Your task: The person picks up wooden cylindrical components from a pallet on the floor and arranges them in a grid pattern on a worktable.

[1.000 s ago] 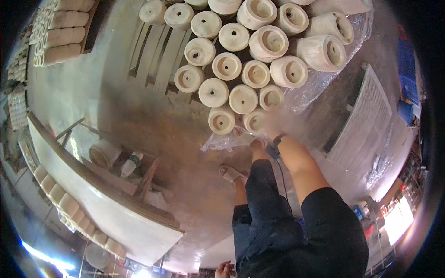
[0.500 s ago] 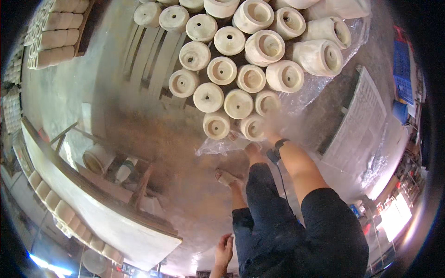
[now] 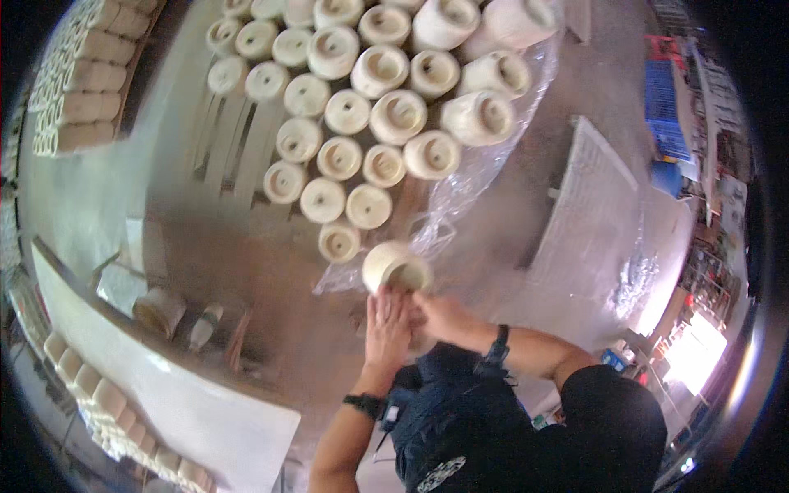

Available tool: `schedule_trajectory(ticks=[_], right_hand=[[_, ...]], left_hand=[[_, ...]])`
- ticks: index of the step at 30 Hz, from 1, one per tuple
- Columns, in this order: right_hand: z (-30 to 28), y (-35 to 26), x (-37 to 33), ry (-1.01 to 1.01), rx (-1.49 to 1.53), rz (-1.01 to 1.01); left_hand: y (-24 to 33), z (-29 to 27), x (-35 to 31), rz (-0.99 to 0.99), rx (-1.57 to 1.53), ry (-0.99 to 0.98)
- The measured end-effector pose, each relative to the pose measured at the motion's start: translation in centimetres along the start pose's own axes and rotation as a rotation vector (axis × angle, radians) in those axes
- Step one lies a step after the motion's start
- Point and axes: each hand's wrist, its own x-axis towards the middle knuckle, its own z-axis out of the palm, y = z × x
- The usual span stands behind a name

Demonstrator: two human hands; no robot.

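Observation:
A cream-coloured round clay-like pot (image 3: 380,258), its dark mouth tilted toward me, is held in front of my body. My left hand (image 3: 389,327) reaches over its near edge, fingers lengthwise against it. My right hand (image 3: 442,317) grips it from the right side, its fingers blurred and partly hidden. A small pale patch shows just below my hands, but I cannot make out what it is. Just beyond the held pot is the nearest standing pot (image 3: 339,241), part of a large group of similar pots (image 3: 368,206) with round hollows and small centre holes.
Slatted boards (image 3: 222,152) show beside the group, and clear plastic wrap (image 3: 468,193) spreads along its right side. A long pale tabletop (image 3: 205,411) stands at the left. To the right lies a pale panel (image 3: 588,205). More stacked pots (image 3: 90,78) stand far left.
My right hand has come back toward my body with a pot from the group's near corner. My left hand has risen to meet it. The view has shifted, moving the group leftward.

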Motion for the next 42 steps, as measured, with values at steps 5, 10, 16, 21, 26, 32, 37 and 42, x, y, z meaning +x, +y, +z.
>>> schedule_trajectory(ticks=[5,10,16,21,26,32,37,42], right_hand=[[-1.1,-3.3,-2.5,0.0,-0.06,-0.095],[-2.5,-5.2,-3.6,-0.172,-0.095,-0.167],[-2.5,-6.2,-4.4,-0.264,-0.058,-0.195],[-1.5,-5.9,-4.1,-0.275,-0.055,-0.243],[-0.9,-5.7,-3.1,-0.286,-0.081,-0.288],[-2.0,-6.2,-2.7,-0.314,-0.07,-0.282],[-2.8,-6.3,-2.2,-0.373,-0.063,-0.227],[-1.6,-5.1,-1.7,-0.344,-0.039,-0.268]], left_hand=[[-0.8,-0.7,-3.3,0.131,0.177,-0.029],[-1.1,-1.9,-3.8,0.252,0.117,-0.07],[-1.1,-1.5,-5.7,0.271,0.031,-0.05],[-0.2,-1.8,-6.9,0.216,0.061,0.007],[-0.8,-1.6,-6.8,0.247,0.024,0.062],[-1.0,-0.5,-5.8,0.225,-0.013,-0.039],[-0.9,-0.3,-5.3,0.214,0.007,-0.064],[-1.1,-0.3,-5.1,0.212,0.039,-0.131]])
